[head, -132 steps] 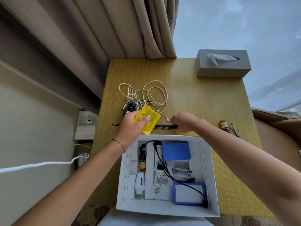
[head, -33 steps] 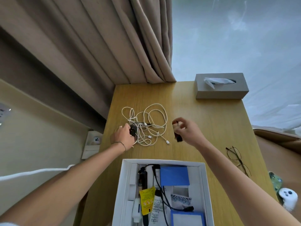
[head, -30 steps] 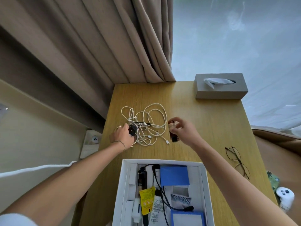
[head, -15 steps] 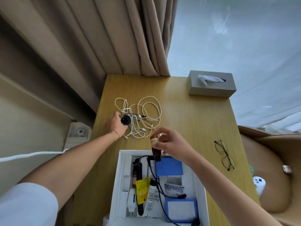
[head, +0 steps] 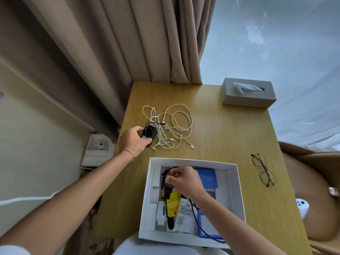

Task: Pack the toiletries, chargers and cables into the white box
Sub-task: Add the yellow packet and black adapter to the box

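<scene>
Two jobs run at once: my right hand (head: 184, 181) pinches the small brown bottle (head: 168, 188) low in the white box (head: 237, 190), which I should lay flat beside the yellow sachet (head: 173, 204). My left hand (head: 133, 141), grip closed round the black charger (head: 149, 132), lifts gently clear of the white cables (head: 173, 126).

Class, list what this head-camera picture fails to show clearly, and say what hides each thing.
1. Small bottle in the white box: mostly covered by the right hand.
2. Black charger: partly covered by the left hand.
3. Print on the white tube: too small.
4. Box's near edge: partly cut off by the right forearm.
</scene>
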Demonstrator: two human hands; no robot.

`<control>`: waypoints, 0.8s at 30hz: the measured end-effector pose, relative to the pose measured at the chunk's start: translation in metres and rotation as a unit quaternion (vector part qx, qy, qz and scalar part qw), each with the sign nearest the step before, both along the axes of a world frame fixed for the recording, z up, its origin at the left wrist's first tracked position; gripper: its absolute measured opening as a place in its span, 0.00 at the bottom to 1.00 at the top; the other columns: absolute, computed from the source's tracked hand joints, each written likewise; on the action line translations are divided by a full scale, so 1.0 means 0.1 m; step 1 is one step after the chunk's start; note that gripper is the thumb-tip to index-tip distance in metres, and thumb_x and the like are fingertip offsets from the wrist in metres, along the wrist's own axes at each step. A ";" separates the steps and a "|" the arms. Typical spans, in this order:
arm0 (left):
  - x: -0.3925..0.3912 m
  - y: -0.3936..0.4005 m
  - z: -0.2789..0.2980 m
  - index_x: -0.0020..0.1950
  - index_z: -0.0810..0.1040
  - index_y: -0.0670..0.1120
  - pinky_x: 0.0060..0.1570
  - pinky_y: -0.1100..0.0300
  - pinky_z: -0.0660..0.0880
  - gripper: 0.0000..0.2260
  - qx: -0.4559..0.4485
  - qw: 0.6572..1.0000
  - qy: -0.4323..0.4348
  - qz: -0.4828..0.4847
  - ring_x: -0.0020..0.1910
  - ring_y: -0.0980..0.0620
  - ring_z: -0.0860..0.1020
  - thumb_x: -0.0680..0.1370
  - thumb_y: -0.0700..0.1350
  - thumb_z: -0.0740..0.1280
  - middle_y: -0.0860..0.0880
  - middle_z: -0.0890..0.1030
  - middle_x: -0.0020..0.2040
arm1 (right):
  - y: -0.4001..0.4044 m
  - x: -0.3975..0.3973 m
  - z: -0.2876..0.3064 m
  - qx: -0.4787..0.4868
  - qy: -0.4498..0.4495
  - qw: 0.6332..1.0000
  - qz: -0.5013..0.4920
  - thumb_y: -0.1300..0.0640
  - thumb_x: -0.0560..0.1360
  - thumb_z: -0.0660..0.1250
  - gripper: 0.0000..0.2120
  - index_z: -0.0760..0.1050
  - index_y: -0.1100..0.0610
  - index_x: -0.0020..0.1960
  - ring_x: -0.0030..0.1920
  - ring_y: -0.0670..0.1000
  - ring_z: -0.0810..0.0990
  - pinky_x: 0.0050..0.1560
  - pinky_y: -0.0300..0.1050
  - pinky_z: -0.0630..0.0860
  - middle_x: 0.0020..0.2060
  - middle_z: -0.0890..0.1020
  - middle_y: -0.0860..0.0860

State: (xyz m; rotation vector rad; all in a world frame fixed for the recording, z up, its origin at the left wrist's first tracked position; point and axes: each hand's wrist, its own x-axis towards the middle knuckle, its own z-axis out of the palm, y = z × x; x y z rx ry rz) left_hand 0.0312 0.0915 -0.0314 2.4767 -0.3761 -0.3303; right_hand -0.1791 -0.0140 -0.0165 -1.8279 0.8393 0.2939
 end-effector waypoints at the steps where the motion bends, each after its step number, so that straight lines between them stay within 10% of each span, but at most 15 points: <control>1: -0.03 0.05 0.07 0.53 0.83 0.52 0.37 0.62 0.75 0.17 -0.012 1.000 -0.007 -0.003 0.41 0.54 0.80 0.66 0.52 0.78 0.58 0.81 0.40 | 0.04 0.01 -0.04 -0.009 0.003 1.000 0.000 0.52 0.72 0.73 0.07 0.86 0.53 0.45 0.40 0.51 0.85 0.46 0.55 0.84 0.38 0.87 0.50; 12: -0.36 0.44 0.86 0.51 0.84 0.57 0.41 0.68 0.78 0.15 -0.170 0.981 0.008 -0.096 0.41 0.62 0.83 0.65 0.54 0.77 0.60 0.85 0.41 | 0.17 0.08 -0.11 -0.124 0.029 0.991 0.039 0.55 0.78 0.66 0.11 0.83 0.57 0.56 0.46 0.56 0.83 0.51 0.55 0.82 0.47 0.86 0.54; 16: -0.48 0.48 1.12 0.48 0.82 0.64 0.43 0.71 0.77 0.14 -0.212 0.965 0.050 -0.143 0.44 0.61 0.84 0.64 0.58 0.76 0.63 0.85 0.45 | 0.04 -0.02 0.36 -0.228 -0.183 0.956 -0.027 0.56 0.77 0.63 0.10 0.83 0.49 0.51 0.35 0.43 0.81 0.38 0.47 0.81 0.36 0.85 0.44; 21: -0.62 0.50 1.24 0.57 0.84 0.50 0.51 0.57 0.81 0.20 -0.274 0.924 0.190 -0.185 0.50 0.49 0.85 0.66 0.52 0.79 0.50 0.87 0.51 | -0.24 0.11 0.70 -0.150 -0.230 0.956 0.099 0.57 0.80 0.67 0.31 0.59 0.45 0.79 0.73 0.45 0.68 0.70 0.46 0.66 0.74 0.72 0.46; 24: -0.70 0.52 1.26 0.59 0.83 0.44 0.55 0.54 0.81 0.22 -0.305 0.898 0.253 -0.191 0.54 0.45 0.84 0.67 0.48 0.80 0.45 0.86 0.54 | -0.24 0.16 0.69 -0.112 -0.240 0.958 0.110 0.59 0.81 0.64 0.15 0.76 0.50 0.67 0.57 0.48 0.80 0.59 0.52 0.76 0.56 0.84 0.49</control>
